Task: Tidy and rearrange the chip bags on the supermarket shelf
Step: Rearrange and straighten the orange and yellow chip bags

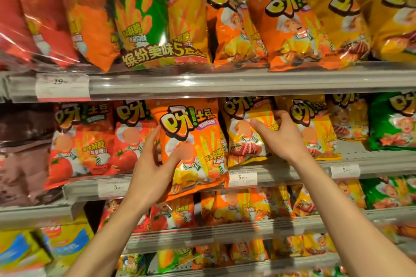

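My left hand [155, 159] grips an orange chip bag [193, 141] by its left side; the bag stands in front of the middle shelf and hangs past the shelf's front rail [90, 189]. My right hand [279, 135] rests on a yellow chip bag [245, 139] just to the right, thumb on its face and fingers curled over its upper right edge. Red tomato-flavour bags [85, 139] stand to the left, another yellow bag [315, 128] and a green bag [394, 123] to the right.
The upper shelf [247, 84] carries large multipacks [139, 20] at left and orange and yellow bags [290, 29] at right. Price tags [243, 178] sit on the rails. Lower shelves [225, 229] hold more small bags. A brown object [22, 153] fills the far left.
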